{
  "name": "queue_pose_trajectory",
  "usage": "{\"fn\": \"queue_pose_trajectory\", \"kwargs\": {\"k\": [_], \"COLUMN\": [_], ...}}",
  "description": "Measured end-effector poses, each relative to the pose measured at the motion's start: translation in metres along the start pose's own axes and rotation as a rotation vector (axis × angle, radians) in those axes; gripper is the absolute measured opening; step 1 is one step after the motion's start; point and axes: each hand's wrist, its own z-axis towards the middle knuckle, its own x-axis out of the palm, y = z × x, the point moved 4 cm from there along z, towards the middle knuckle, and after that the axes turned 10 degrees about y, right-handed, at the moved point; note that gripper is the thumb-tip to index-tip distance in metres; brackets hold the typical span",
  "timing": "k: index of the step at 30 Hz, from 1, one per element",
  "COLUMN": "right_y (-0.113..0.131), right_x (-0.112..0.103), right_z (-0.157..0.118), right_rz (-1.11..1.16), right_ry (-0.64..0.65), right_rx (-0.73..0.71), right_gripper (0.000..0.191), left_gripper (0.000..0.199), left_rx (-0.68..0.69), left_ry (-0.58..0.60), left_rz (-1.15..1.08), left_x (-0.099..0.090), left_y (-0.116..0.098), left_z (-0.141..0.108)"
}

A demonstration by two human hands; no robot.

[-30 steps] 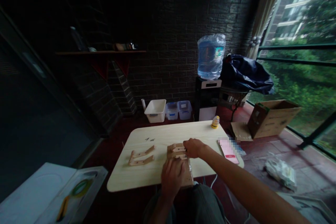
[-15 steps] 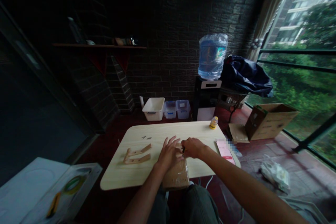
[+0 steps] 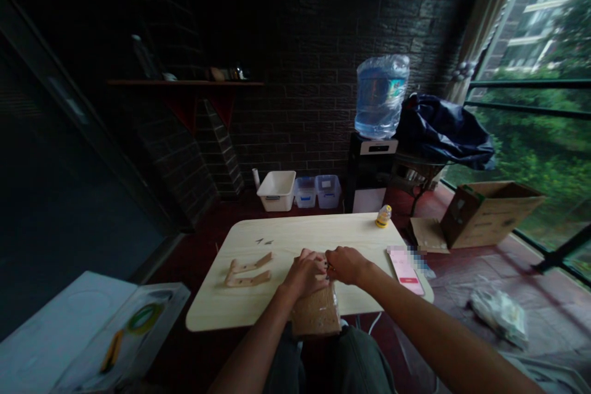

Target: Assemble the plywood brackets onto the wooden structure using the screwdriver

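Observation:
A brown cardboard box [image 3: 316, 314] with clear tape on it lies at the table's near edge, partly over my lap. My left hand [image 3: 305, 272] is above the box's far end, fingers curled and drawn together; whatever they grip is hidden. Right beside it, my right hand [image 3: 347, 265] is closed in a fist, its fingertips meeting those of the left. A small dark bit shows between the two hands, too small to name. To the left on the table lies a U-shaped light wooden piece [image 3: 235, 267] with holes in its arms.
The pale table [image 3: 217, 308] bears small dark pieces [image 3: 265, 241], a yellow-capped clear bottle [image 3: 383, 217] and a phone with a pink screen [image 3: 406, 271]. An open white case [image 3: 157, 311] stands at lower left. Behind are plastic bins [image 3: 277, 191] and a water dispenser [image 3: 372, 163].
My left hand's fingers, spread out before, have curled in towards my right hand. The right hand stays closed beside them. The whole view has shifted slightly.

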Motion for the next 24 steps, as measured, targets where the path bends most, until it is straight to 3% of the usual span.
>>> {"fn": "queue_pose_trajectory", "kwargs": {"k": [12,17,24], "right_y": [0.0038,0.0013,0.0063], "right_x": [-0.0006,-0.0029,-0.0036], "right_z": [0.0022,0.0033,0.0012], "right_rz": [0.051,0.071,0.039], "right_ry": [0.004,0.019,0.026], "right_rx": [0.017,0.095,0.070], "right_gripper": [0.044,0.043,0.046], "left_gripper": [0.011,0.022,0.029], "left_rx": [-0.029,0.015,-0.011], "left_ry": [-0.078,-0.068,-0.031], "left_rz": [0.050,0.088,0.186], "left_x": [0.0033,0.0028,0.0014], "left_y": [-0.0050,-0.0082,-0.0081], "left_z": [-0.0027,-0.0020,-0.0034]}}
